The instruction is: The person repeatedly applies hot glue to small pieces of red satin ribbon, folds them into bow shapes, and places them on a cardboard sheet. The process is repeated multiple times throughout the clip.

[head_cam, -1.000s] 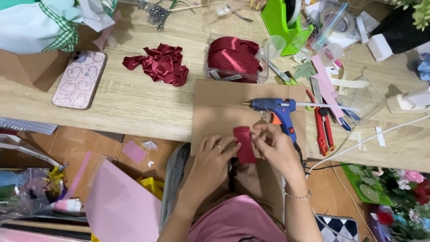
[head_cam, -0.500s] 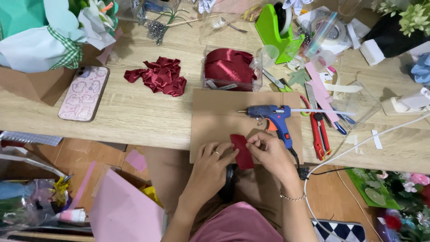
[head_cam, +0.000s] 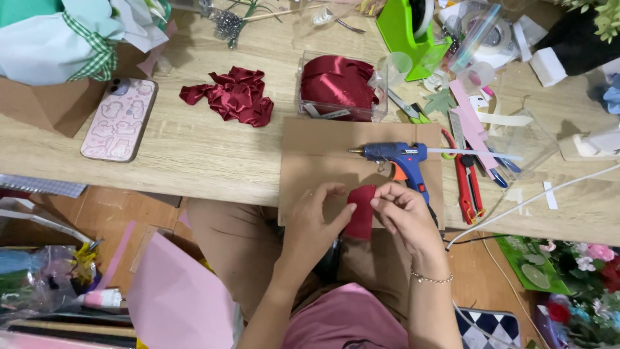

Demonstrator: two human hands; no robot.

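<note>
A dark red satin ribbon piece [head_cam: 360, 213] is pinched between both my hands over the near edge of a brown cardboard sheet [head_cam: 310, 161]. My left hand [head_cam: 316, 223] grips its left side; my right hand [head_cam: 403, 216] holds its upper right edge with fingertips. Just beyond my right hand lies a blue hot glue gun [head_cam: 397, 158] on the cardboard, nozzle pointing left. A heap of folded dark red satin pieces [head_cam: 229, 97] sits on the wooden table [head_cam: 194, 161] further left. A clear box [head_cam: 339, 84] holds more red ribbon.
A phone in a pink case [head_cam: 119, 119] lies at the left beside a cardboard box [head_cam: 45, 106]. Red-handled scissors [head_cam: 466, 184], pink strips, a green tape dispenser [head_cam: 410, 29] and a clear plastic box [head_cam: 516, 139] crowd the right. Pink paper [head_cam: 181, 297] and flowers [head_cam: 581, 271] are below.
The view has shifted slightly. My hands have kept the red piece between them at the cardboard's near edge, with the fingers working along its top; the glue gun has stayed put.
</note>
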